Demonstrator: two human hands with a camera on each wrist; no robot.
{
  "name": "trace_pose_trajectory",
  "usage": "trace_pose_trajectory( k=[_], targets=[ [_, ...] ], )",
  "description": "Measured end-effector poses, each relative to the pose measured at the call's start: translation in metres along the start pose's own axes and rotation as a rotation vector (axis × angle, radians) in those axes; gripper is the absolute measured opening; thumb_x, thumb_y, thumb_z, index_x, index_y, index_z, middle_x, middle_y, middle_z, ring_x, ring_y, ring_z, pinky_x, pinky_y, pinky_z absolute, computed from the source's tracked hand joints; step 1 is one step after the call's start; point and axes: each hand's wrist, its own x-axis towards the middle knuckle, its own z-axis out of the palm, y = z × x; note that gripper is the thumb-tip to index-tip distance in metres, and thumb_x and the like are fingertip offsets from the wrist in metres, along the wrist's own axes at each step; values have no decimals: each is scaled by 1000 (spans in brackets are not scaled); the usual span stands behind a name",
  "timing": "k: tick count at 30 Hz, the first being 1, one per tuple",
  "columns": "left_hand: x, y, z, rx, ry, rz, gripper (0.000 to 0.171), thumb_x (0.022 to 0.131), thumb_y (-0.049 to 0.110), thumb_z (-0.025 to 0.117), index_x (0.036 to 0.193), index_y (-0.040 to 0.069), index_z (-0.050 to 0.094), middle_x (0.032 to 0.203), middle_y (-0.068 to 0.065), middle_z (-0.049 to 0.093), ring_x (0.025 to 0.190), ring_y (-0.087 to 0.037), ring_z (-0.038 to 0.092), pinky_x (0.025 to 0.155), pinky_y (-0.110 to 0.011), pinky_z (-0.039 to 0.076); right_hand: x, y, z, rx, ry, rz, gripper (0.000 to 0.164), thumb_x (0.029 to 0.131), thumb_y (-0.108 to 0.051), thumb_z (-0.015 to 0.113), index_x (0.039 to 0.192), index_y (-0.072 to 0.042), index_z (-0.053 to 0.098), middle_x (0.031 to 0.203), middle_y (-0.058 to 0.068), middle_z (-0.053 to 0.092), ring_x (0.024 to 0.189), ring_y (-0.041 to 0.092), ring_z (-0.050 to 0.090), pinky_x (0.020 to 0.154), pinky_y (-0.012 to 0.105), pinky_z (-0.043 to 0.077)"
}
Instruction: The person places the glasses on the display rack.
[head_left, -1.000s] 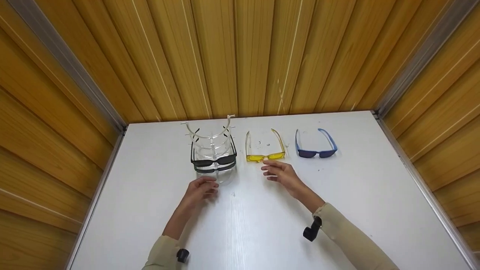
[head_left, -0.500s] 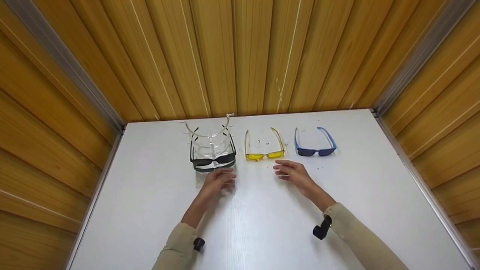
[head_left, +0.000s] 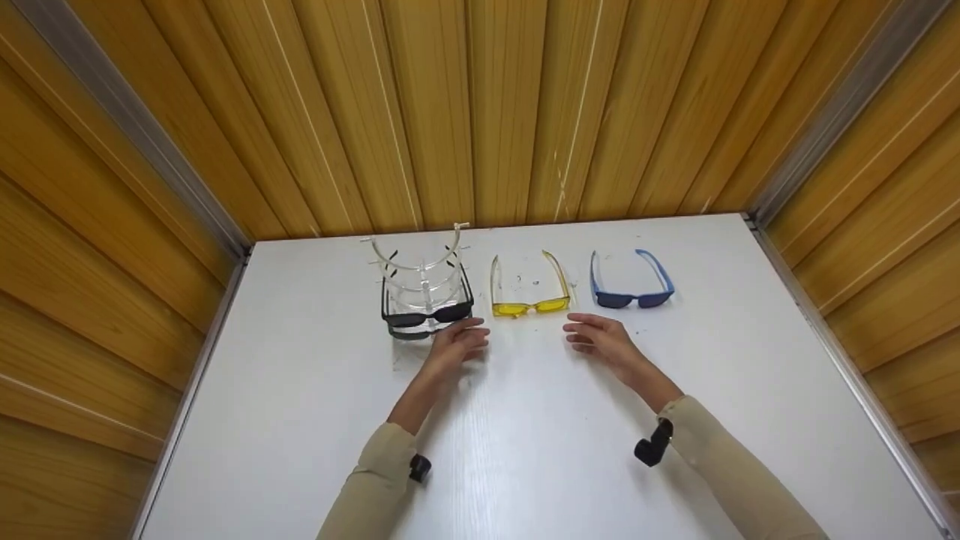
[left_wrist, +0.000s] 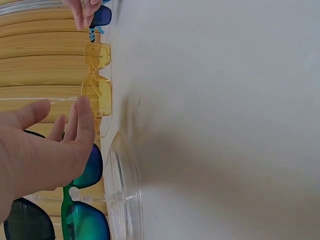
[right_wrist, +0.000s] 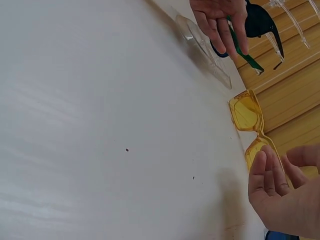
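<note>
On a white tabletop (head_left: pixel 525 465), a clear stand (head_left: pixel 424 268) carries dark upper sunglasses (head_left: pixel 409 319), arms pointing away from the person. Below them on the stand, lower sunglasses (head_left: pixel 410 336) are partly covered by the left hand (head_left: pixel 454 345). That hand, before the stand's right side, points loosely extended fingers rightward, thumb apart; whether it touches the stand cannot be told. Just right of the stand lie yellow glasses (head_left: pixel 551 305), lenses toward the person, arms pointing away, long front running left to right. Farther right of the stand, the right hand (head_left: pixel 606 343) points loosely bent, ungripping fingers leftward; in its wrist view they hide part of one yellow lens. Farthest right of the stand lie blue sunglasses (head_left: pixel 651 300), cut off in that view.
</note>
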Motion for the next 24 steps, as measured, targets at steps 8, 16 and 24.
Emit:
trace_pose_trajectory(
  k=[8, 16, 24],
  targets=[
    [15, -10, 27, -81, -20, -14, 64, 96, 5, 59, 154, -5, 34, 158, -31, 36, 141, -40, 48, 115, -51, 46, 10, 3, -7, 74, -19, 46, 53, 104, -10, 57, 152, 5, 40, 111, 2, 74, 93, 6, 71, 92, 24, 60],
    [31, -9, 46, -2, 32, -36, 79, 92, 13, 68, 161, 8, 29, 166, -25, 25, 154, -41, 27, 124, -51, 36, 22, 0, -8, 99, 13, 42, 59, 105, -14, 57, 157, 1, 33, 125, 9, 67, 96, 8, 71, 94, 25, 60],
    [42, -9, 54, 37, 90, -28, 79, 92, 14, 69, 161, 9, 29, 167, -26, 22, 156, -38, 23, 126, -49, 31, 35, -3, -3, 103, -7, 30, 64, 108, -18, 51, 162, -4, 20, 160, 20, 34, 107, 10, 67, 102, 26, 56]
  ],
)
